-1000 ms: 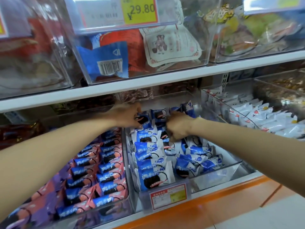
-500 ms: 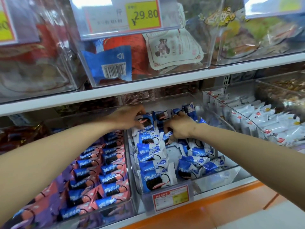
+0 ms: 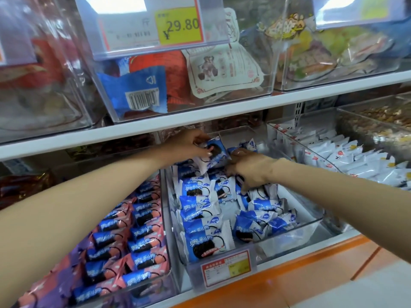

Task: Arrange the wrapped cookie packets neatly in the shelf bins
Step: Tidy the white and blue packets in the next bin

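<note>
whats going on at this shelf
A person is sorting blue-and-white cookie packets in the middle clear bin. The left hand holds one packet raised at the back of the bin. The right hand reaches down among the packets beside it; whether it grips one is hidden. The left row stands in a tidy line, while the right row lies looser.
</note>
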`<state>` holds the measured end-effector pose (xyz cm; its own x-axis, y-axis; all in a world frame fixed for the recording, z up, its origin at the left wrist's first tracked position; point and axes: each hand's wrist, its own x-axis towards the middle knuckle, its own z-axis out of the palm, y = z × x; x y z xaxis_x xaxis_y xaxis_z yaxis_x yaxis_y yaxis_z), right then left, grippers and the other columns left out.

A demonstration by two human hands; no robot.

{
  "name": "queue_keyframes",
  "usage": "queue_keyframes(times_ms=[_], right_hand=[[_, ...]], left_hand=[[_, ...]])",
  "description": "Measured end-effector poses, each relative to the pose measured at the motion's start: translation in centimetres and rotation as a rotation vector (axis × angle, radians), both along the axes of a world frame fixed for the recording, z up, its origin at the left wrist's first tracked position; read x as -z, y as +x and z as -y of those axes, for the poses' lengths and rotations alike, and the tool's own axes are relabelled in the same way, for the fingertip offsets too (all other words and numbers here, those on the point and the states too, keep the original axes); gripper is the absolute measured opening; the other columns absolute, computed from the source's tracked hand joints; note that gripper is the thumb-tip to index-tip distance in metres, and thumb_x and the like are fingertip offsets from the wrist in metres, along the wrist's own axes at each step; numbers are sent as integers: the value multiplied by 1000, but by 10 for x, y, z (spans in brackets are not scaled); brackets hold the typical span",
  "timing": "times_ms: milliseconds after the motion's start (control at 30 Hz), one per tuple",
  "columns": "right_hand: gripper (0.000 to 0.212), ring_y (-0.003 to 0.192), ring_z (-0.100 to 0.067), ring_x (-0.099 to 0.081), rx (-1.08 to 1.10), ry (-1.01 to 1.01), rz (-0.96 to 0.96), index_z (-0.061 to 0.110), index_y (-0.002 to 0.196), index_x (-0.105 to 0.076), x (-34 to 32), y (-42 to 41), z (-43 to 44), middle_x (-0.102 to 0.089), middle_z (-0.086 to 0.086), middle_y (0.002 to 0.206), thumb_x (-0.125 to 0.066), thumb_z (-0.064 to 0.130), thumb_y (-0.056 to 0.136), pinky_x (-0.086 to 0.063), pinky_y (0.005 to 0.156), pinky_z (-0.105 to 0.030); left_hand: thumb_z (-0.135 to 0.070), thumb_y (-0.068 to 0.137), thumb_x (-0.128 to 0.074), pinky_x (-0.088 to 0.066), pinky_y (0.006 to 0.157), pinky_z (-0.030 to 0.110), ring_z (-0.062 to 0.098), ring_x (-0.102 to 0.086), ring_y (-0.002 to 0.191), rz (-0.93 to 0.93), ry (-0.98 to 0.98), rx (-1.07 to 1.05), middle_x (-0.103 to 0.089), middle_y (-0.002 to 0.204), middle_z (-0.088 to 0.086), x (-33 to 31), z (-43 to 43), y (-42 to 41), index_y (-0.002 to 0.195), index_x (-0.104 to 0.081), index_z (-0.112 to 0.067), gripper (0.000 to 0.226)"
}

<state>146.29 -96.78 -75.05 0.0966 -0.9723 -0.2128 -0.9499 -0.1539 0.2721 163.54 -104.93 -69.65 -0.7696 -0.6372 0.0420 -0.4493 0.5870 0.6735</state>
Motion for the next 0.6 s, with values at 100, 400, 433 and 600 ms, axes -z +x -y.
queue_keyframes(times_ms=[100, 400, 433, 600], right_hand=[[60, 129, -23, -40, -9, 61, 45, 29, 137, -44, -13, -16, -12, -40, -1, 144, -64, 46, 84, -37, 105, -36], [66, 126, -24, -45, 6, 108, -9, 27, 144, -34, -24, -30, -12, -44, 0, 143, -63, 39, 86, -41, 102, -40], [66, 128, -23, -43, 2, 106, -10, 27, 145, -34, -23, -31, -12, -41, 1, 146, -63, 39, 86, -40, 103, -39], [66, 135, -21, -36, -24, 93, -12, 26, 147, -31, -22, -31, -13, -30, 5, 153, -60, 38, 89, -36, 107, -35]], left_hand=[[-10, 86, -63, -40, 80, 17, 10, -48, 97, 126, -32, 97, -53, 105, -4, 5, -14, -19, 123, -53, -12, 38], [-14, 83, -68, -42, 65, 26, 17, -51, 79, 566, -231, 156, -57, 95, 4, 52, -25, -56, 111, -56, -9, 31], [-14, 85, -66, -40, 66, 27, 17, -49, 81, 604, -311, 151, -55, 95, 5, 56, -27, -58, 111, -56, -9, 29], [-19, 85, -67, -39, 68, 27, 18, -49, 83, 704, -469, 92, -52, 91, 4, 64, -30, -60, 109, -57, -7, 29]])
